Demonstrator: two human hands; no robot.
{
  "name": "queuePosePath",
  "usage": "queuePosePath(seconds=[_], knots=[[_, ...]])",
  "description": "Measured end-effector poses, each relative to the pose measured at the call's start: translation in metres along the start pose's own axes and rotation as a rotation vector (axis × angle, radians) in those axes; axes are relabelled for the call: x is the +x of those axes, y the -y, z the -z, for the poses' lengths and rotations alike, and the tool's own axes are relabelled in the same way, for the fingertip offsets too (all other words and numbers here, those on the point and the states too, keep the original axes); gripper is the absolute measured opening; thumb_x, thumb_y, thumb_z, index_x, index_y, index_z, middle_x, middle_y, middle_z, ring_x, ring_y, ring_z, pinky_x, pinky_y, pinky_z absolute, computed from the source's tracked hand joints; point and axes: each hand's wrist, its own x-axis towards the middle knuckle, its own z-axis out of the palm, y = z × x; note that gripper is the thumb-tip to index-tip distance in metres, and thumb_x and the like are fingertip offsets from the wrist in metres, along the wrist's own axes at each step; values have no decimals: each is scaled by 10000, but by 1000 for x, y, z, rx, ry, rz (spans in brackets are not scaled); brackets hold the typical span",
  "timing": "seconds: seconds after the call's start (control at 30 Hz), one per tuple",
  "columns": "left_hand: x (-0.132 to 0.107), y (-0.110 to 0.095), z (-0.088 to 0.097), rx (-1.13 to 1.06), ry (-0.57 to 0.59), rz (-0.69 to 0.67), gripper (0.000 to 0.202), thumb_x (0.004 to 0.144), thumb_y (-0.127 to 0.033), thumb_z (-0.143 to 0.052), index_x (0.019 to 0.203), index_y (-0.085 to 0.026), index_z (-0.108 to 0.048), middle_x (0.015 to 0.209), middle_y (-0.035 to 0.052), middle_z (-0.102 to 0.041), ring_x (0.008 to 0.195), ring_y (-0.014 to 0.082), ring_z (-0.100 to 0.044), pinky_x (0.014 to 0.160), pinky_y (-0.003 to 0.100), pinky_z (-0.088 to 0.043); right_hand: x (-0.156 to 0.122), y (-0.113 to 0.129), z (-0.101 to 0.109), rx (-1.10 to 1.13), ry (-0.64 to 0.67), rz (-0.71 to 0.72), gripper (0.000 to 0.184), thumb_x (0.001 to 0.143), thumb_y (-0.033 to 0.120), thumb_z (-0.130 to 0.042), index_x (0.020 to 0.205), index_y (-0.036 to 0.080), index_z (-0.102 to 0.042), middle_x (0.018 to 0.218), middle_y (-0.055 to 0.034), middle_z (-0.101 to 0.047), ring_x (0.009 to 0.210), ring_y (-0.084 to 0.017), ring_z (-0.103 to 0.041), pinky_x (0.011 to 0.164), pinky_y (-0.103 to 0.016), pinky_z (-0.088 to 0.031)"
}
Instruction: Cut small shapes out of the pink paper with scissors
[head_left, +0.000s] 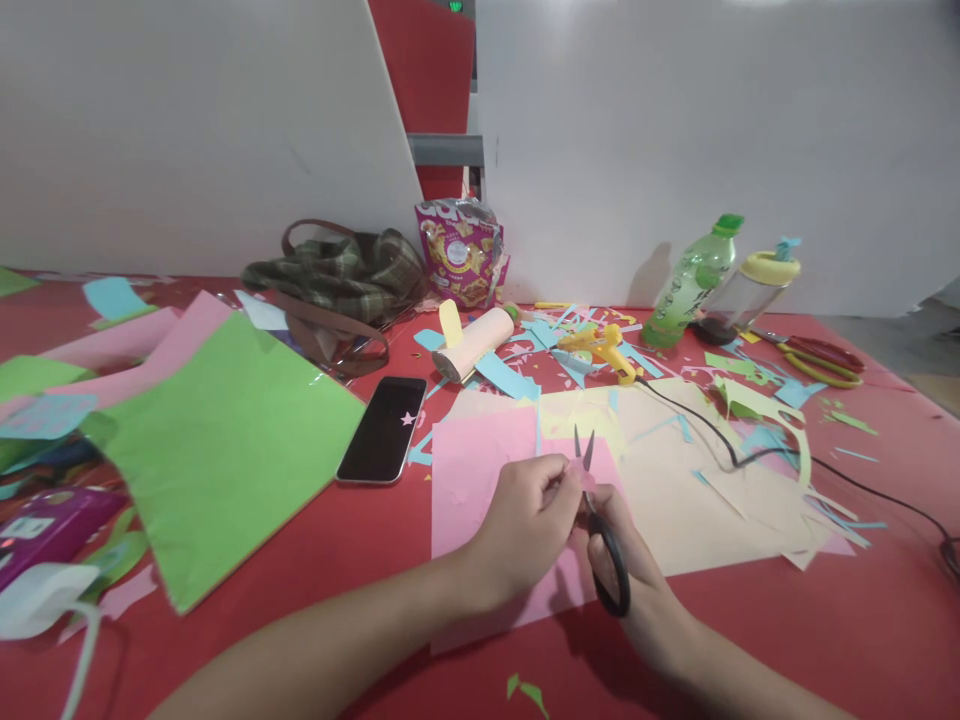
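Observation:
Over a pink sheet of paper (480,450), both hands meet near the middle of the view. My right hand (630,560) is closed on a pair of scissors (616,570) with black handles, their blades slightly apart and pointing away from me. Between the fingertips of my left hand (532,520) is a small pink piece of paper (586,477), right at the blades. The fingers partly hide the piece, so its full shape does not show. A cream sheet (690,510) lies to the right, partly beneath the pink sheet.
A phone (382,430) bearing a small pink star lies left of centre, beside green sheets (240,440). Behind stand a paper-covered tube (480,340), a snack bag (463,250), a yellow glue gun (604,350) with a black cord, and a green bottle (690,285). Paper scraps surround them.

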Motion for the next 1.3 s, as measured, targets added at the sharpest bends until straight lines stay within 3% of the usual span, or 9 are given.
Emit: queuePosePath(seconds=[0.3,0.53,0.67,0.8,0.93,1.17,1.3], knots=[[1,-1,2,23,-19,-1,340,824,-314,-312,520,-161,-305,494,-45,-308,471,72,-333,443,199,-262,2,2,-1,-49,-37,-9,205,822,430,-345,830,229,-388,720,19,-369,624,-131,-341,575,-256,-344],[2,-7,5,7,-29,-19,307,784,-230,-339,500,-168,-240,423,-62,-294,403,55,-323,402,179,-225,4,2,-1,79,-84,-94,227,791,439,-411,736,229,-343,637,43,-398,514,-103,-334,461,-216,-318],[6,-9,14,89,72,-38,267,737,-173,-342,482,-160,-262,439,-60,-295,409,49,-297,403,176,-207,8,-1,1,188,-151,-73,204,776,408,-459,743,231,-363,634,36,-454,581,-127,-425,536,-237,-346],[9,-8,25,249,262,-21,225,701,-192,-353,480,-154,-343,461,-47,-324,431,61,-288,404,190,-203,13,-2,5,311,-229,-20,222,709,334,-578,743,233,-383,668,41,-442,618,-123,-430,580,-231,-346],[10,-7,31,317,388,-45,226,686,-214,-355,473,-156,-303,464,-47,-274,437,63,-256,420,201,-200,16,0,8,306,-234,-28,254,675,240,-620,743,232,-376,752,18,-471,680,-139,-447,595,-240,-353],[8,-12,31,408,501,-93,198,662,-160,-360,467,-147,-391,439,-36,-354,405,61,-287,394,194,-211,15,2,8,273,-186,-30,319,645,192,-655,786,238,-373,779,22,-496,626,-114,-445,568,-228,-363],[9,-15,34,435,501,-120,210,667,-154,-360,466,-140,-419,437,-31,-382,409,60,-297,396,188,-219,15,3,8,271,-174,-47,316,653,190,-653,795,239,-376,770,29,-493,606,-99,-433,559,-215,-359]])
